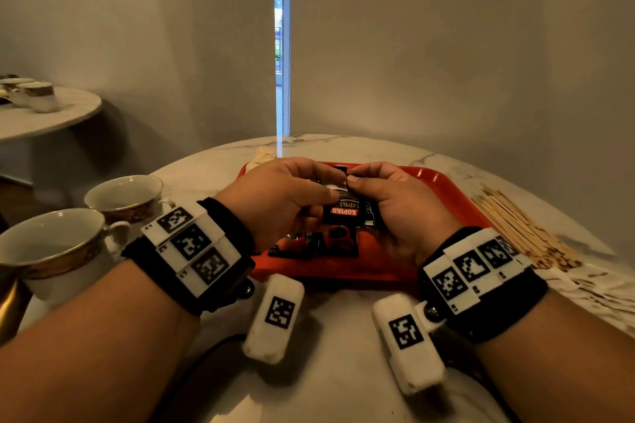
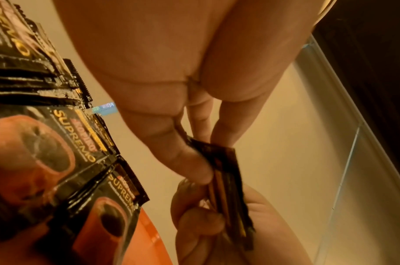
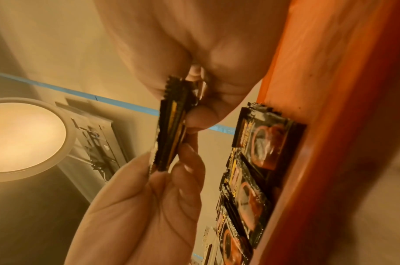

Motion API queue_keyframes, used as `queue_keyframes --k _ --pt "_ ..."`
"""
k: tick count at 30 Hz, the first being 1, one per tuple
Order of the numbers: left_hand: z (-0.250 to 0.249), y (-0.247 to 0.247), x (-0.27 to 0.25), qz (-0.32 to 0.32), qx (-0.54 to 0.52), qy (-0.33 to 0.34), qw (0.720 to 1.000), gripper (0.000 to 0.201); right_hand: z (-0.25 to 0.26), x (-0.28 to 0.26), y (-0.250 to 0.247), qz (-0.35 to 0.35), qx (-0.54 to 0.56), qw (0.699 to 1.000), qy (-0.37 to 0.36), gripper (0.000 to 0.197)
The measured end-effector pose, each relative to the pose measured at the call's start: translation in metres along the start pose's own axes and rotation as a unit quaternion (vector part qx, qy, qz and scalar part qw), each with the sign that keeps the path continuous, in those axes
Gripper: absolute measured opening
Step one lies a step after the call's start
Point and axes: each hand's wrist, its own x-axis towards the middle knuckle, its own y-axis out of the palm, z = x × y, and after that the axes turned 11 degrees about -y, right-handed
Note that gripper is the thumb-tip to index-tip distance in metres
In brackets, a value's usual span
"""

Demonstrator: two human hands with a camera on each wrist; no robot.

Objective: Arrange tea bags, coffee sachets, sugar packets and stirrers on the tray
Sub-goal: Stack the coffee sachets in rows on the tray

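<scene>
Both forearms are reaching in over the marble table (image 1: 319, 371), each wearing a black wrist strap with white coded tags; the left hand (image 1: 275, 196) and the right hand (image 1: 395, 203) are meeting above the red tray (image 1: 457, 196), and together they are holding a small stack of black Kopiko coffee sachets (image 1: 347, 209); the left thumb and fingertips (image 2: 190, 166) are pinching one end of the stack, while the right fingers (image 3: 203, 114) are curling round and pinching the other end, the sachets showing edge-on from both wrist views; more Kopiko sachets (image 1: 319, 244) are lying flat on the tray, overlapping in a row along its near side, below the held stack; a spread of wooden stirrers (image 1: 522, 230) is lying on the table just right of the tray; two gold-trimmed teacups (image 1: 86, 216) are standing left of the tray; some pale packets (image 1: 263, 154) are sitting at the tray's far left corner, too blurred to name
</scene>
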Motion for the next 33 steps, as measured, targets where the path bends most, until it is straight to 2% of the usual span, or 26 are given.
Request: queue_keyframes --k 3,6,8,9,13,16,22,26,30,33 --pt "0.000 -0.002 0.003 -0.028 -0.021 0.003 0.999 0.022 0.004 0.000 0.004 0.003 0.019 1.000 -0.014 0.006" --pt "-0.001 -0.004 0.005 -0.031 -0.051 0.009 0.998 0.019 0.009 0.003 0.000 0.024 0.000 0.999 -0.042 0.029" --pt "-0.002 -0.007 0.006 -0.035 -0.063 0.013 0.997 0.018 0.010 0.001 -0.003 0.067 -0.024 0.995 -0.066 0.045" --pt "-0.002 -0.008 0.006 -0.037 -0.070 0.014 0.997 0.017 0.009 0.000 -0.004 0.088 -0.038 0.993 -0.075 0.047" --pt "-0.003 -0.010 0.006 -0.036 -0.094 0.008 0.995 0.019 0.006 -0.003 -0.007 0.133 -0.142 0.975 -0.104 0.037" --pt "-0.004 -0.010 0.005 -0.018 -0.121 0.001 0.992 0.022 0.006 -0.004 -0.007 0.142 -0.169 0.969 -0.111 0.034" --pt "-0.007 -0.010 -0.001 0.046 -0.157 -0.004 0.987 0.037 0.003 -0.001 -0.007 0.091 -0.176 0.972 -0.125 0.024" --pt "-0.008 -0.009 -0.002 0.046 -0.167 -0.004 0.985 0.046 0.003 -0.002 -0.005 0.056 -0.161 0.978 -0.122 0.022" --pt "-0.007 -0.014 0.001 0.028 -0.175 0.000 0.984 0.050 0.003 0.001 -0.009 0.014 -0.207 0.968 -0.141 0.021" --pt "-0.006 -0.016 0.004 0.008 -0.162 0.003 0.987 0.048 0.000 0.008 -0.013 -0.050 -0.229 0.959 -0.158 0.017"
